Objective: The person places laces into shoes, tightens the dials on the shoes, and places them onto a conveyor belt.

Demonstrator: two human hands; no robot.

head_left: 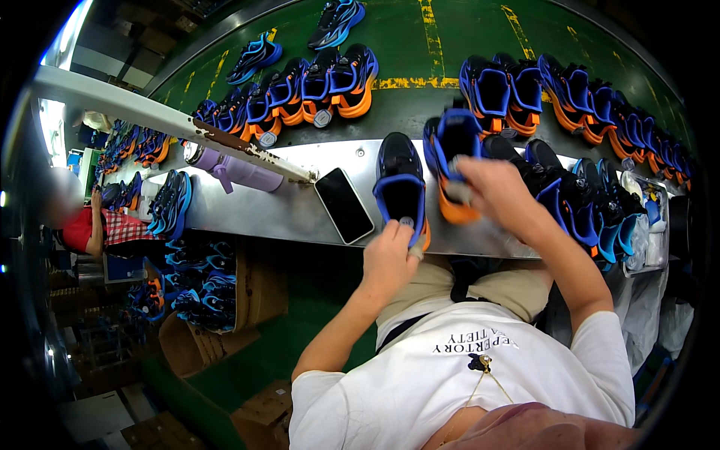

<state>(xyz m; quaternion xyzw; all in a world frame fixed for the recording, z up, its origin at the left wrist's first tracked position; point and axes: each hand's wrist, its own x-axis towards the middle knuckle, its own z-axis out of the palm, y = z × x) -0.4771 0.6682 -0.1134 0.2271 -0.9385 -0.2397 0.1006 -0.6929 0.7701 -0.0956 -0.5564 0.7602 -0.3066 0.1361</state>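
My left hand (390,261) is closed on the heel of a black sneaker (398,161) with blue lining and an orange heel. The shoe stands toe away from me on the metal bench, and a small round grey piece shows at its heel collar. To its right, my right hand (491,187), smeared by motion, grips the heel end of a second sneaker (459,133) in the same colours. That shoe is blurred too; whether it touches the bench I cannot tell. Pale coverings show on some of my fingers.
A phone (343,205) and a lilac tumbler (238,171) lie left on the metal bench (300,231). Several sneakers (551,176) crowd its right side. More shoes line the green conveyor (409,45) beyond. A rusty white bar (165,116) crosses the left. A co-worker (90,225) sits far left.
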